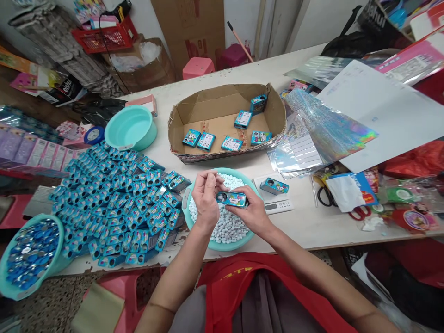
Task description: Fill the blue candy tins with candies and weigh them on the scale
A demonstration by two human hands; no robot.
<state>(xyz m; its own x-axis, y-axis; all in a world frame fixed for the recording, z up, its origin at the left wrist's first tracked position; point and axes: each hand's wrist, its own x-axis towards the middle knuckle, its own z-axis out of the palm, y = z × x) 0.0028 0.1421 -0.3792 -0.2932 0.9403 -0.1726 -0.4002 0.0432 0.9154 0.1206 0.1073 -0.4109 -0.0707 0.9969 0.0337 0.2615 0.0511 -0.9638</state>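
Observation:
My right hand [255, 212] grips a small blue candy box [236, 200], its printed top with a round hole facing up. Close by that box's left end, my left hand [206, 199] is closed with fingers and thumb together; whatever they hold, if anything, is hidden. Both hands are over a turquoise basin [215, 246] filled with small pale candies [229, 226]. To the right, another blue box [274, 186] rests on a white digital scale [282, 206]. Many similar boxes [135, 217] stand packed together on the left of the table.
Behind the basin is a cut-down cardboard box [204, 102] with several blue boxes inside. An empty turquoise basin [130, 127] and a basin of blue metallic lids [33, 252] stand left. Holographic sheets [322, 120], scissors [326, 196] and packets lie right.

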